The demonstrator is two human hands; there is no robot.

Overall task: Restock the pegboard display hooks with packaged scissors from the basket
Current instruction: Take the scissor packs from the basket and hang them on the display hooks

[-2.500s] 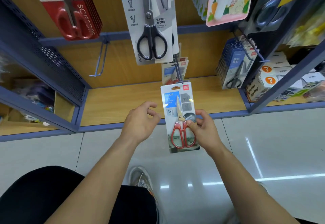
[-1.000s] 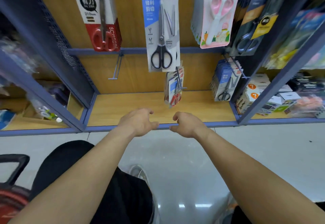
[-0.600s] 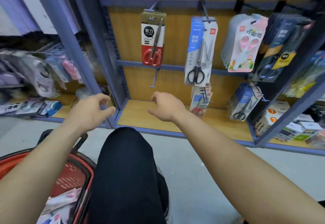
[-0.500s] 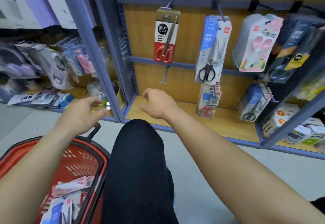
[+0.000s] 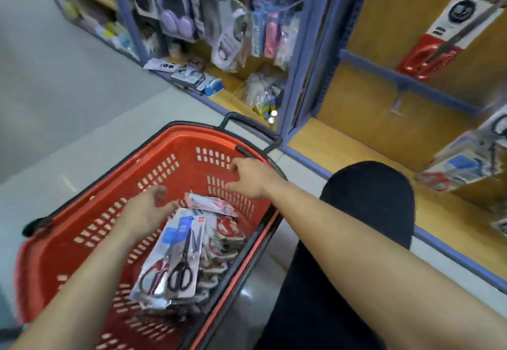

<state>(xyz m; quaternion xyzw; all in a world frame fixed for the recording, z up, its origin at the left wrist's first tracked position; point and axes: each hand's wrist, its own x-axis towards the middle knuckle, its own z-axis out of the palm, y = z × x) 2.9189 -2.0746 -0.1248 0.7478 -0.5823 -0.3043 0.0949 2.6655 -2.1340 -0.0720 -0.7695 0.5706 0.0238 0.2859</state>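
A pale grey tiled floor [image 5: 60, 83] runs along a blue metal shelving frame [image 5: 310, 47] with wood-coloured back panels and a low wooden shelf board [image 5: 356, 152]. On the floor just beside the frame's corner stands a red basket [image 5: 68, 253] with slotted walls and a black handle. The packaged scissors [image 5: 175, 262] lie piled inside it, against its right wall. The left hand [image 5: 145, 209] hovers at the top edge of the pile, its fingers loosely curled and holding nothing; whether they touch the packs cannot be told. The right hand [image 5: 252, 176] reaches over the basket's far wall, fingers relaxed and slightly spread, holding nothing. A red-and-white scissors pack [image 5: 433, 47] hangs on the pegboard, blurred. Boxed headphones [image 5: 175, 6] hang in the bay to the left. A knee in black trousers [image 5: 367, 198] is bent between basket and shelf.
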